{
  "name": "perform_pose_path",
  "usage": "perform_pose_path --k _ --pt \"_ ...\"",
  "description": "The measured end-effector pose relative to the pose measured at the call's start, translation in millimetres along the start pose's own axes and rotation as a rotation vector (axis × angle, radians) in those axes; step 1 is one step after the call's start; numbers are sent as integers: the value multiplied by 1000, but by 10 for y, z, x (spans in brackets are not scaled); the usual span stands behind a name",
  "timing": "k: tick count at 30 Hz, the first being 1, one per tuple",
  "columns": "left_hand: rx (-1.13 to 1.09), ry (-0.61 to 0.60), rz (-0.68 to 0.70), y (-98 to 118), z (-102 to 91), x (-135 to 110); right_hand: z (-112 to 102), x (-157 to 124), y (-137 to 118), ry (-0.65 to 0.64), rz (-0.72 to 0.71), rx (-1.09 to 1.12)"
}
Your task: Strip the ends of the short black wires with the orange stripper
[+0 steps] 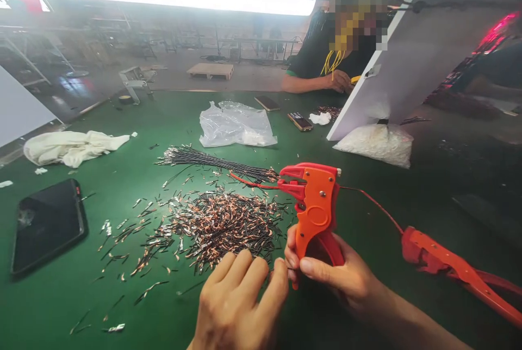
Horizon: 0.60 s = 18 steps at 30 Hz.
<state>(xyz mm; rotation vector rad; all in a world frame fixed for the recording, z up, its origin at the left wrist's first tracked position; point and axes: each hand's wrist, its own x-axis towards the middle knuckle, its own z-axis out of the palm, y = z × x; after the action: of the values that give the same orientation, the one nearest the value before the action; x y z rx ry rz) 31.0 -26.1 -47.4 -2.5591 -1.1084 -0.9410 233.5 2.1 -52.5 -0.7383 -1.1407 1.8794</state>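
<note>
My right hand (340, 276) is wrapped round the handles of an orange wire stripper (316, 206), held upright with its jaws pointing left. A thin red wire (369, 201) runs through the jaws. My left hand (240, 298) is curled just left of it, fingertips pinched near the tool's handle on something too small to make out. In front of both hands lies a heap of stripped black and copper wire pieces (216, 222). Behind the heap lies a bundle of long black wires (212, 161).
The green table (61, 306) carries a dark phone (47, 224) at left, a white cloth (69, 146), a clear plastic bag (236, 124), a bag of white bits (375, 143), a second orange-red tool (460, 268) at right, a white board (420, 62). Another person (326, 62) works opposite.
</note>
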Motion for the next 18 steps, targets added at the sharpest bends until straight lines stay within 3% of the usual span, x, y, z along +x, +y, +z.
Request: perform_pose_path --k 5,15,18 --pt "-25 24 -37 11 19 5 32 -14 -14 -43 34 -58" --pt "-19 273 -210 -128 -110 82 5 -3 89 -159 143 253" --pt "-16 335 -197 -163 -175 149 22 -19 84 -187 199 268"
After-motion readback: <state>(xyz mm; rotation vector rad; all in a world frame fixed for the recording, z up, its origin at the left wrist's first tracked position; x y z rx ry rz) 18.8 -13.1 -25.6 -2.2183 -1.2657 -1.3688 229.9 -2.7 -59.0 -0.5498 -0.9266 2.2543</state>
